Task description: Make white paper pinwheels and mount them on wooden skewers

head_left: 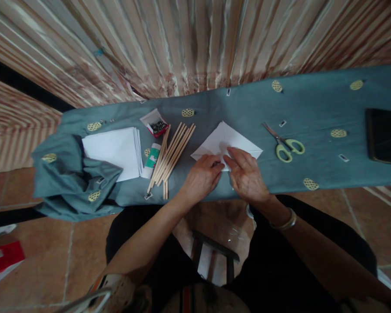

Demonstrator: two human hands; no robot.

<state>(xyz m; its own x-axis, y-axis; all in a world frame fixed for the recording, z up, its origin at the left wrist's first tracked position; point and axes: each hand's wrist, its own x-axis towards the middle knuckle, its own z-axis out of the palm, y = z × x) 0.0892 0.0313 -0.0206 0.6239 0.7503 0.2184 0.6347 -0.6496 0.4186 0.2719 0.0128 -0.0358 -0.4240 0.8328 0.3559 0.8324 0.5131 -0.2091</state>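
On teal cloth [316, 106], both hands [202, 176] [248, 174] on white paper [226, 137], fingers bent, pinching or pressing hard to tell

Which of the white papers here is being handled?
The creased sheet under the left hand and right hand, between the wooden sticks and the scissors. The other sheets lie stacked at the left, partly covered by bunched cloth.
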